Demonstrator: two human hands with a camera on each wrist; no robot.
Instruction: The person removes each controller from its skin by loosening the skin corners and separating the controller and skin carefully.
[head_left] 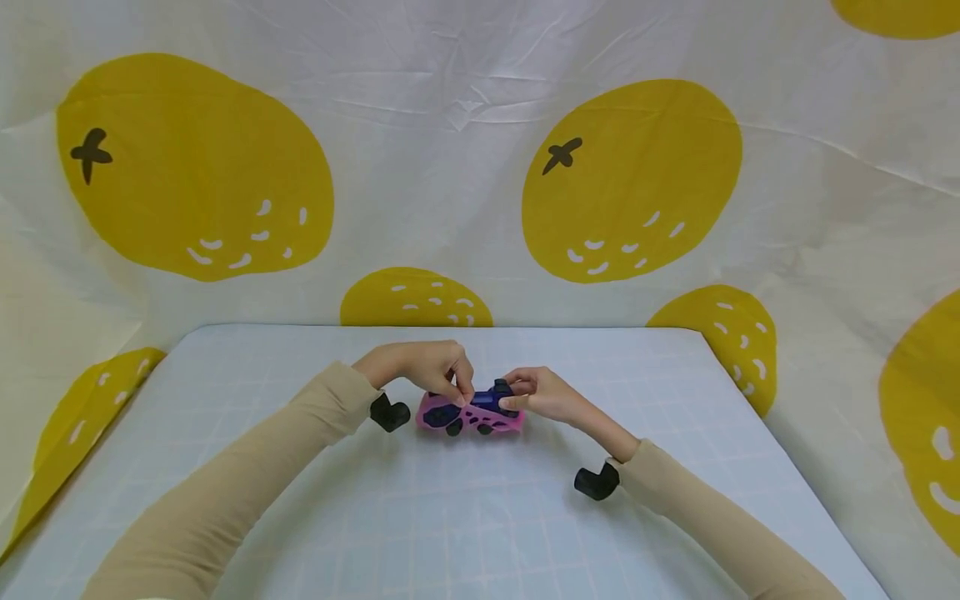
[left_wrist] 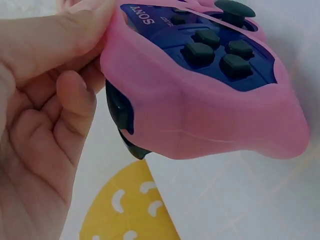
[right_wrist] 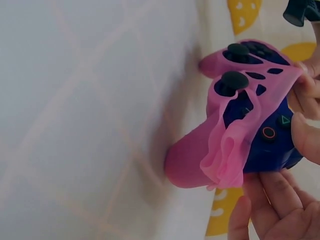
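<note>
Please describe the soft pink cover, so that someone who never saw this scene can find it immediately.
On the pale blue gridded table, look at the middle, where the left hand and right hand meet. Between them lies a dark blue game controller. The pink cover is the rubbery skin half wrapped round it, bunched loose at one side; it is the only pink thing.

bg: lemon-print cloth | surface: pale blue grid mat

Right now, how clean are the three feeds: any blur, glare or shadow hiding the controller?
Head view: even, soft light, no glare; the controller is small but sharp, with faint shadows under both hands. Left wrist view: the left hand looms close and soft, while the pink cover and its buttons stay readable. Right wrist view: the table is blurred, the peeled cover fairly sharp, the right hand's fingers soft.
</note>
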